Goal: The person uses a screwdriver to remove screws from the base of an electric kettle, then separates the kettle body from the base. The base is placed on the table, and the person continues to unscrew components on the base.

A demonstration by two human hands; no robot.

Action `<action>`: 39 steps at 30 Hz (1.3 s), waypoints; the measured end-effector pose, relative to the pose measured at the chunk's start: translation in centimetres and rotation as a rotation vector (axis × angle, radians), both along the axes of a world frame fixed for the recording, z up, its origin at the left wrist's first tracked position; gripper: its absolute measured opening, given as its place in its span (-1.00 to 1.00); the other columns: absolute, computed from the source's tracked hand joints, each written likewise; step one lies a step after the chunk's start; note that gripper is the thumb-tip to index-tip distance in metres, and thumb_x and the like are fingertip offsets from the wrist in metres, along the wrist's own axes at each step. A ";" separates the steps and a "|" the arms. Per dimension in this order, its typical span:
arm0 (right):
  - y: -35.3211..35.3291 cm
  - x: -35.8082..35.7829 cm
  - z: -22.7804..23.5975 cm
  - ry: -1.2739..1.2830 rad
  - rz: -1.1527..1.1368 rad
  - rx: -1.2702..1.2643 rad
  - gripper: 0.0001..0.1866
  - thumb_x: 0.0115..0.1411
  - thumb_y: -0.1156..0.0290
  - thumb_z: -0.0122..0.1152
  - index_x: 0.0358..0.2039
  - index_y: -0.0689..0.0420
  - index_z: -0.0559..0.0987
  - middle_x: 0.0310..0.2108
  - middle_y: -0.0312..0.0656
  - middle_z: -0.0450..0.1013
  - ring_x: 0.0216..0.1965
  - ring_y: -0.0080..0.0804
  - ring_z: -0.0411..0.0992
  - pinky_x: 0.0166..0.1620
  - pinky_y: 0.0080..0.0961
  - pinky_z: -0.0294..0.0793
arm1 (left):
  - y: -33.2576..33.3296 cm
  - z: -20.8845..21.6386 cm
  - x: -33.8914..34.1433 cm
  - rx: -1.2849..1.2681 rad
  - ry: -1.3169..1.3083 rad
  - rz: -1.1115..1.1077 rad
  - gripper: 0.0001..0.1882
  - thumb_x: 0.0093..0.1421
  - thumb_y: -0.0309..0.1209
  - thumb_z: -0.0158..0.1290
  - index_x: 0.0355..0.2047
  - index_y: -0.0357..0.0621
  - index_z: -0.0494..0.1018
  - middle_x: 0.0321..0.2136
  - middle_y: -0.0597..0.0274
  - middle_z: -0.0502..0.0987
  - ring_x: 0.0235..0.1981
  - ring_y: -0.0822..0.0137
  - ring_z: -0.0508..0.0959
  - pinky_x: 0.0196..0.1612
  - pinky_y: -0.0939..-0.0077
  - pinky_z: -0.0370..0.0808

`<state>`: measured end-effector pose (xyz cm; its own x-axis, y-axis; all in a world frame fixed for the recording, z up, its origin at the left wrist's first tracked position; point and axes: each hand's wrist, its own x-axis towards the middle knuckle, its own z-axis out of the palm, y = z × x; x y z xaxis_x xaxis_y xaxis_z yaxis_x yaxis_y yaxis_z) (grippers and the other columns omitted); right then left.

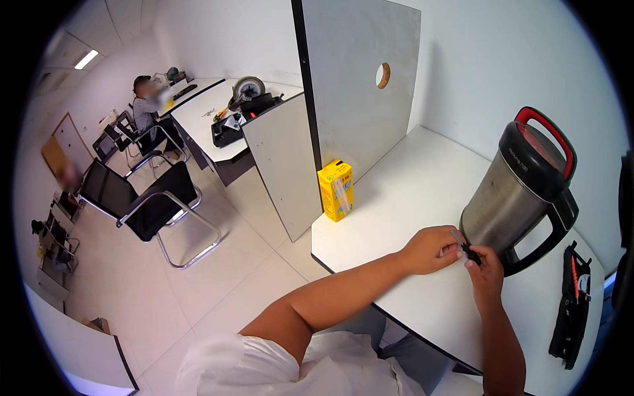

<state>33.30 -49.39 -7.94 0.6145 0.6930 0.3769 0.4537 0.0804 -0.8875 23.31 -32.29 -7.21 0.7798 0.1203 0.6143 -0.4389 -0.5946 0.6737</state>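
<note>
A white-walled room with a pale tiled floor (218, 277) is seen from above, a ceiling light glowing at the far left. A tall grey partition panel (360, 79) with a round hole is stood at the back edge of a white table (409, 191), whose dark-edged rounded corner juts toward the floor. A second white desk (211, 112) further back is loaded with dark tools and a wheel-like object, and a seated person (146, 105) is placed beyond it. Two black cantilever chairs (155, 204) are parked on the floor at left.

On the near table a steel electric kettle-like jug (512, 198) with a black lid and red-trimmed handle is set at the right. A black tool pouch (571, 303) is laid near the right edge, and a yellow drink carton (335, 190) is stood upright by the partition.

Just in front of the jug's base, a small dark object (470, 253) with a thin grey piece is pinched between the fingertips of the left hand (432, 249) and the right hand (487, 269), both closed narrowly on it; its exact kind cannot be told
</note>
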 end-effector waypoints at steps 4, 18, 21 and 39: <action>-0.2 0.0 -0.1 0.017 0.012 -0.004 -0.73 0.02 0.65 0.09 -0.21 0.25 0.44 -0.39 -0.29 0.38 -0.39 -0.62 0.31 -0.26 -0.70 0.31 | -0.1 0.1 0.0 -0.009 -0.007 0.017 -0.85 0.11 -0.33 0.04 -0.36 -0.13 0.46 -0.52 0.24 0.41 -0.55 0.29 0.43 -0.43 0.48 0.37; 0.0 -0.4 0.4 -0.169 -0.025 -0.022 -0.74 -0.05 0.69 0.11 -0.30 0.20 0.39 -0.40 -0.27 0.35 -0.36 -0.57 0.32 -0.24 -0.65 0.32 | 0.0 -0.2 0.0 -0.010 0.068 -0.028 -0.87 0.08 -0.36 0.06 -0.41 -0.15 0.45 -0.50 0.25 0.41 -0.50 0.34 0.40 -0.41 0.50 0.35; -0.3 -0.1 0.2 -0.226 -0.013 -0.054 -0.72 -0.03 0.71 0.07 -0.26 0.22 0.36 -0.33 -0.25 0.33 -0.30 -0.58 0.33 -0.19 -0.66 0.32 | -0.1 0.0 -0.1 -0.015 0.088 -0.045 -0.86 0.08 -0.35 0.06 -0.41 -0.15 0.44 -0.51 0.23 0.40 -0.49 0.31 0.40 -0.40 0.47 0.35; -0.4 -0.5 1.1 -0.367 -0.095 -0.046 -0.71 -0.09 0.67 0.13 -0.27 0.21 0.47 -0.38 -0.14 0.40 -0.33 -0.32 0.39 -0.20 -0.49 0.36 | -0.2 -0.6 0.5 -0.028 0.023 -0.021 -0.82 0.18 -0.32 -0.05 -0.36 -0.17 0.44 -0.45 0.15 0.43 -0.49 0.19 0.44 -0.38 0.41 0.37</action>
<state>32.85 -49.77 -6.81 0.5063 0.6610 0.5539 0.7458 -0.0132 -0.6660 23.77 -32.47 -7.85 0.7960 0.1209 0.5931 -0.4354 -0.5664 0.6998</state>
